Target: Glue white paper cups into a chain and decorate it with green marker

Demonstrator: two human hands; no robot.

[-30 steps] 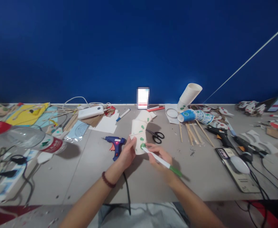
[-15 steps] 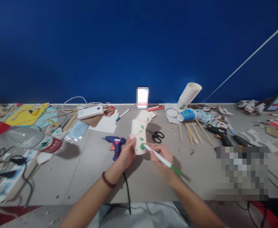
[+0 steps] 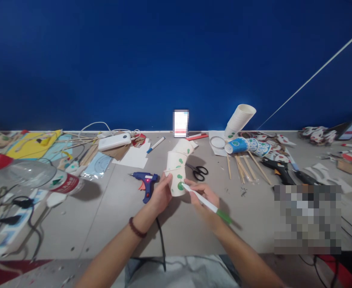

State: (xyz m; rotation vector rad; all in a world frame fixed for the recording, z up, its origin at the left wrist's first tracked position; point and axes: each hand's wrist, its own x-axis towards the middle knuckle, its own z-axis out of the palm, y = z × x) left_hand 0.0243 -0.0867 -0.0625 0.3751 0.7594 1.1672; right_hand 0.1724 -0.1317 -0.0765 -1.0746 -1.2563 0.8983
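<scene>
A person sits at the near edge of a grey bench (image 3: 109, 224) cluttered with craft supplies, facing a deep blue wall (image 3: 163, 60). Near the middle of the bench, the left hand (image 3: 161, 195) wraps around the base of a chain of paper cups (image 3: 177, 168), white with green spots; three cups can be counted, joined in a curve that leans away toward the far edge. The right hand (image 3: 202, 196) pinches a green marker (image 3: 207, 204), its tip touching a green spot on the nearest cup. Both hands have a closed grip, the left on the cups, the right on the marker.

Just left of the left hand lies one blue glue gun (image 3: 145, 182) with a small red light, its black cord running to the near edge. Just beyond the right hand lies one pair of black scissors (image 3: 197, 171). Nothing lies between the hands and the cups.

Toward the far right, a tilted stack of white cups (image 3: 239, 120) leans over a blue patterned cup (image 3: 237, 146) lying on its side, with wooden sticks (image 3: 244, 166) spread beside it and a black glue gun (image 3: 279, 170) further right. Toward the far left lie a white power bank (image 3: 115, 141), white paper sheets (image 3: 133, 158), a blue-capped marker (image 3: 155, 145) and yellow paper (image 3: 33, 145). A clear plastic bottle (image 3: 34, 176) with a red cap lies on its side at the left edge, above a power strip (image 3: 4, 234) with cables. One area at the right is blurred out.
</scene>
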